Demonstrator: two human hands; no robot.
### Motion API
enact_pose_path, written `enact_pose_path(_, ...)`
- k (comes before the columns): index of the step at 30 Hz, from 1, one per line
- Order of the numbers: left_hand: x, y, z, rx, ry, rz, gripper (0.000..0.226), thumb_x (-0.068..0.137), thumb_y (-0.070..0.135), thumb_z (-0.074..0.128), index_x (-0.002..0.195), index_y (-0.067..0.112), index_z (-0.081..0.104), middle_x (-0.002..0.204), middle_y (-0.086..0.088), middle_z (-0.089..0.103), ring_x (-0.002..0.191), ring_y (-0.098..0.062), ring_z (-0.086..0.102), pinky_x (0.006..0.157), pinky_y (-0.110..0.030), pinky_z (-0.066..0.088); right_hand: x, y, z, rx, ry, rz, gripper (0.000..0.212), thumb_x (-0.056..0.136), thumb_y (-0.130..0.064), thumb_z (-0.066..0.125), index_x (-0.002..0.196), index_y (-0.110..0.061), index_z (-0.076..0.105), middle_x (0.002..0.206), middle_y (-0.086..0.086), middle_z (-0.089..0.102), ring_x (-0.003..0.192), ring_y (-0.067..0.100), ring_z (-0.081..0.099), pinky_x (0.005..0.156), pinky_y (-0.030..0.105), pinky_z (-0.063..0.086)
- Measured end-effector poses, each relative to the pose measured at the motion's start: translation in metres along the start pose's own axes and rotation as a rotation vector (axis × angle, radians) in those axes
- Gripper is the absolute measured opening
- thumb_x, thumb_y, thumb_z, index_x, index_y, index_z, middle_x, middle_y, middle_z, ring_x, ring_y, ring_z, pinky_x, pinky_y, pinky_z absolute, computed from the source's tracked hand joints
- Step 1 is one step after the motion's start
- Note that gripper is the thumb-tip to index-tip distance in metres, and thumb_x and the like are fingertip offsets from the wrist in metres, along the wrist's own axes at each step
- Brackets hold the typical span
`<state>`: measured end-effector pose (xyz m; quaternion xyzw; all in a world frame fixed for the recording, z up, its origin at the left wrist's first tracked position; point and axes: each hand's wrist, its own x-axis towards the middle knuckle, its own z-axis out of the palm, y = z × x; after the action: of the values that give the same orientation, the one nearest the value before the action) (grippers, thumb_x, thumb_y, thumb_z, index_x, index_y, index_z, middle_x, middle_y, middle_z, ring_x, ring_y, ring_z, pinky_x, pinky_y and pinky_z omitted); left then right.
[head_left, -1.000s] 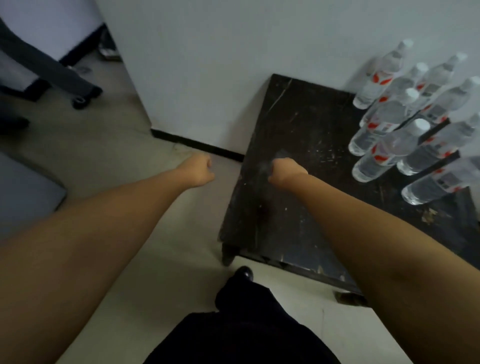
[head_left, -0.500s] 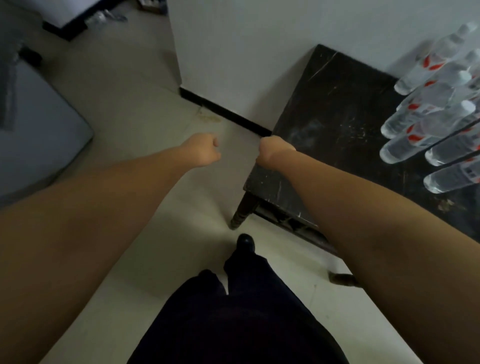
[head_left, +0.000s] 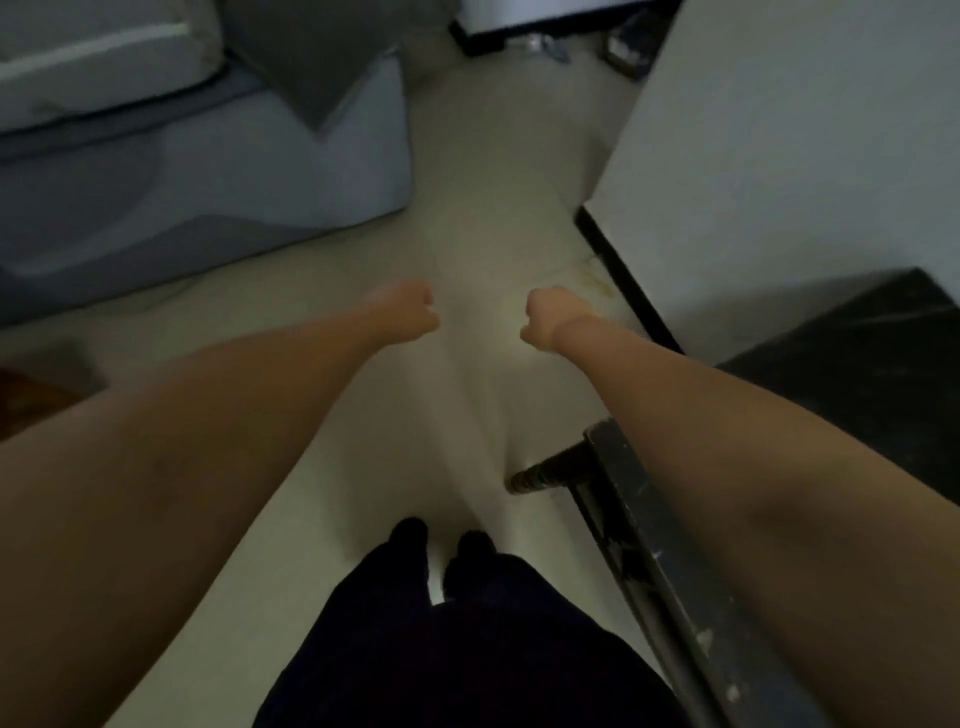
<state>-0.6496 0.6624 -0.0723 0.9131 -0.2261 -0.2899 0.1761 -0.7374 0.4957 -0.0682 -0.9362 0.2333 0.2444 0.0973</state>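
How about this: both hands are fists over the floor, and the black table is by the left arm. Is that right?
Not quite. The head view shows the black table by the right arm, not the left. The left hand and right hand are both fists over the floor, as you said.

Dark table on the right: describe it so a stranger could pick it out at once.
Find the white wall on the right with its black skirting. The dark table stands against its foot, beside the pale floor. Unlike the soft grey sofa opposite, it is hard, black and scuffed, with a turned leg.
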Motion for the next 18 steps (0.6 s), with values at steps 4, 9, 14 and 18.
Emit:
enact_pose_path(4,-0.032,-0.029,0.002,-0.084,0.108,-0.188,0.041,0.090,0.017,0.057,0.130,0.006,0.051,0.128,-0.018,0.055,0.117,-0.033,0.052,0.095,-0.034,0.043,0.005,-0.034,-0.002,-0.099,-0.003,-0.191,0.039,0.094,-0.017,0.052,0.131,-0.006,0.053,0.132,0.016,0.054,0.119,0.032,0.055,0.092,0.033,0.046)
enact_pose_path(9,-0.080,-0.065,0.010,-0.139,0.261,-0.387,0.046,0.092,0.022,0.058,0.134,0.008,0.047,0.132,-0.016,0.052,0.118,-0.032,0.053,0.091,-0.033,0.044,0.003,-0.083,0.002,-0.198,-0.024,-0.407,0.037,0.094,-0.020,0.053,0.129,-0.008,0.056,0.127,0.014,0.057,0.113,0.031,0.057,0.085,0.031,0.045)
enact_pose_path(14,-0.149,-0.109,0.015,-0.210,0.358,-0.603,0.045,0.092,0.022,0.057,0.134,0.007,0.048,0.130,-0.017,0.054,0.116,-0.033,0.054,0.092,-0.034,0.044,-0.021,-0.151,0.018,-0.330,-0.072,-0.640,0.043,0.096,-0.023,0.051,0.136,-0.008,0.047,0.137,0.015,0.050,0.121,0.033,0.052,0.095,0.035,0.044)
enact_pose_path(18,-0.220,-0.149,0.028,-0.289,0.417,-0.774,0.043,0.092,0.022,0.057,0.131,0.006,0.050,0.129,-0.017,0.055,0.117,-0.032,0.053,0.090,-0.032,0.043,-0.058,-0.208,0.041,-0.470,-0.092,-0.832,0.044,0.097,-0.023,0.050,0.137,-0.006,0.045,0.135,0.017,0.050,0.119,0.033,0.053,0.095,0.038,0.049)
